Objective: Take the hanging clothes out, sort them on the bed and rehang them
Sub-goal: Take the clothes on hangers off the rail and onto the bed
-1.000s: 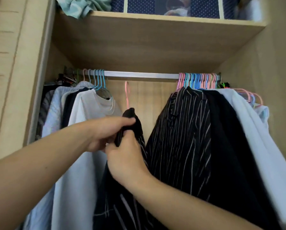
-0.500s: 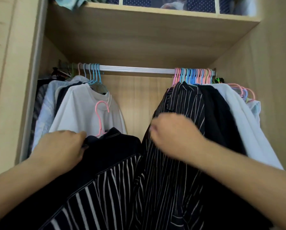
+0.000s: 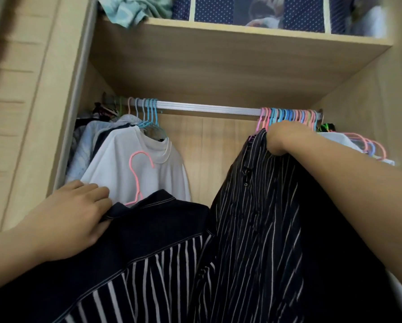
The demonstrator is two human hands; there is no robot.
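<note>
Two hands busy: left hand (image 3: 78,213) grips dark shirt (image 3: 148,241) w/ pink hanger (image 3: 138,173), right hand (image 3: 281,138) clamps pinstripe shirt (image 3: 260,217) at rail (image 3: 207,109) — yank could snag neighbouring hangers.

The scene is seen through a single head-worn wide-angle view, aimed forward and slightly upward into the wardrobe at close range, so that the rail (image 3: 207,108) is centred, the shelf (image 3: 242,31) fills the top, and both forearms are cut by the lower edge.
</note>
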